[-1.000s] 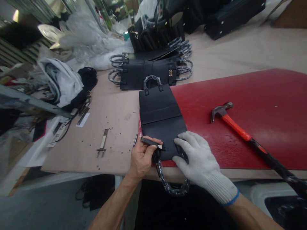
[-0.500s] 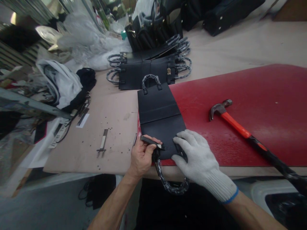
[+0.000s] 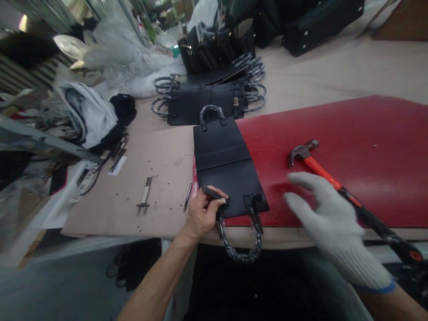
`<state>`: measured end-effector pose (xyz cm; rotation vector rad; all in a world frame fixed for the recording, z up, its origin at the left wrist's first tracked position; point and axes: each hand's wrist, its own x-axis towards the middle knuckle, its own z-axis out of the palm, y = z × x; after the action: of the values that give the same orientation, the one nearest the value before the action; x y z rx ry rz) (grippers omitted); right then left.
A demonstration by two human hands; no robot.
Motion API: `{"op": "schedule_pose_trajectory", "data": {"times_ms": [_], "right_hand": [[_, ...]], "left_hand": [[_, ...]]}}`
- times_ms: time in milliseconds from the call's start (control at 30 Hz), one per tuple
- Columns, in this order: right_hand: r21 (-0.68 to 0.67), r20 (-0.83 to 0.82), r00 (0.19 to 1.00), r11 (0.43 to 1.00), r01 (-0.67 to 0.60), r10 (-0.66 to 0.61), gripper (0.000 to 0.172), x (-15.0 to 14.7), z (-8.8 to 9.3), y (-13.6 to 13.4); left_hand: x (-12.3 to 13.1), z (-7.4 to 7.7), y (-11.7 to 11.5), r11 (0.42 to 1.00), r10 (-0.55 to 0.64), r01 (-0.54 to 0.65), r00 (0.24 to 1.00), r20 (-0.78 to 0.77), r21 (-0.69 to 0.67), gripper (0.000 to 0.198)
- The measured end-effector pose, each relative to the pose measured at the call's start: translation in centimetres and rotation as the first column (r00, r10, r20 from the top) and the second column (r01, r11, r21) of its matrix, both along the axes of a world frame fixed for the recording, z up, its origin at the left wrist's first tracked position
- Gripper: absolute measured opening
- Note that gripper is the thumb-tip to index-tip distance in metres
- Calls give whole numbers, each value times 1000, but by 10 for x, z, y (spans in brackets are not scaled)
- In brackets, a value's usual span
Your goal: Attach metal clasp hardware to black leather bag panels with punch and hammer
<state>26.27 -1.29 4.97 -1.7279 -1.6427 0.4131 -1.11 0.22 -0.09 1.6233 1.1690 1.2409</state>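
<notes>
A black leather bag panel (image 3: pixel 227 154) lies across the table, with a plastic-wrapped handle at each end; the near handle (image 3: pixel 240 256) hangs over the front edge. My bare left hand (image 3: pixel 202 214) grips a dark metal punch (image 3: pixel 213 193), tilted, its tip at the panel's near end beside the handle's base. My right hand (image 3: pixel 323 218), in a white knit glove, is raised to the right of the panel with thumb and forefinger apart and nothing in it. It is close to the claw hammer (image 3: pixel 323 171), which has an orange and black handle and rests on the red mat.
The red mat (image 3: pixel 374 129) covers the table's right part. A two-pronged tool (image 3: pixel 145 196), a thin metal rod (image 3: pixel 187 197) and small black bits lie at left. Behind are stacked black panels (image 3: pixel 189 104) with wrapped handles and black bags (image 3: pixel 321 26). Plastic wrapping (image 3: pixel 117 62) is heaped at back left.
My right hand has lifted off the panel and moved right, towards the hammer. My left hand still holds the punch at the panel's near end. The view has shifted slightly.
</notes>
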Motion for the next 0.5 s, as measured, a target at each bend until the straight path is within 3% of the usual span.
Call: {"op": "schedule_pose_trajectory", "data": {"times_ms": [100, 233, 367, 500], "right_hand": [[-9, 277, 947, 985, 171, -162, 42, 40, 2, 0], [-149, 573, 813, 963, 223, -99, 52, 77, -11, -3], [-261, 647, 762, 932, 250, -23, 47, 80, -13, -3], [-428, 637, 767, 865, 262, 83, 47, 67, 5, 8]], "left_hand": [[1, -2, -1, 999, 9, -7, 999, -41, 54, 9], [3, -3, -1, 988, 47, -25, 989, -143, 155, 11], [5, -1, 1, 973, 28, 17, 982, -189, 229, 13], [7, 2, 2, 968, 25, 28, 978, -209, 249, 14]]}}
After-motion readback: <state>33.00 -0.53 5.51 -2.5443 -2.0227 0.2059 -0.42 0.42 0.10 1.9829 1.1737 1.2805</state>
